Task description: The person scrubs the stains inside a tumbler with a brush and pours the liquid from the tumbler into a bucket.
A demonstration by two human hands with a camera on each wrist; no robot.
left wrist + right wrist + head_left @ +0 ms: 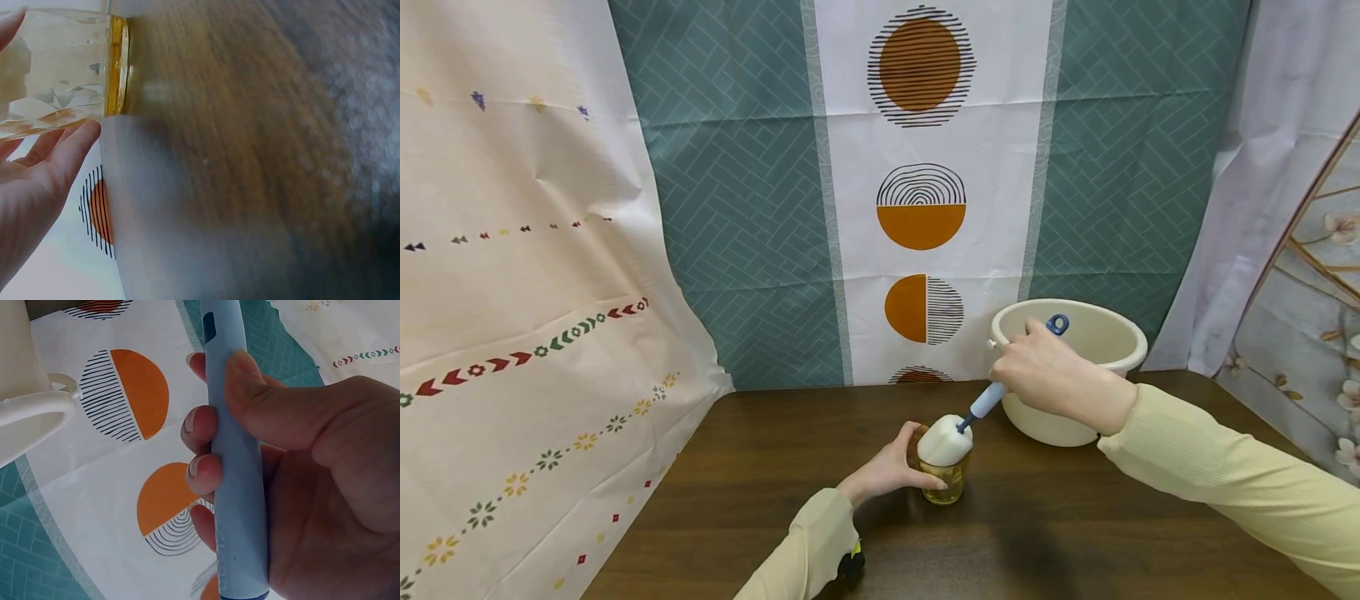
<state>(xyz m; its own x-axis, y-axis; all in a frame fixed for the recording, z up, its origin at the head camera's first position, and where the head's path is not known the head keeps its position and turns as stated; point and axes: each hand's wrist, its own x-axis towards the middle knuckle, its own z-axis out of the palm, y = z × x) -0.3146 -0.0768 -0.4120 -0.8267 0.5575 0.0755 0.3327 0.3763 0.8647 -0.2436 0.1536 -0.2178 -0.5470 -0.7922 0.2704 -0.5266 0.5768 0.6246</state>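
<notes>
A clear amber glass tumbler (945,487) stands on the wooden table, its faceted side and thick base close up in the left wrist view. My left hand (891,468) holds it from the left, thumb in front and fingers round the back. In my right hand (1051,372) is a sponge bottle brush, its light-blue handle (237,487) gripped with curled fingers and thumb. The brush slants down to the left. Its white sponge head (943,442) sits partly inside the tumbler's mouth, with the upper part bulging above the rim.
Behind my right hand stands a cream plastic tub (1045,427) with a wide rim. The brown table (760,483) ends at a hanging patterned curtain (745,208). Pale cloths hang at left and right.
</notes>
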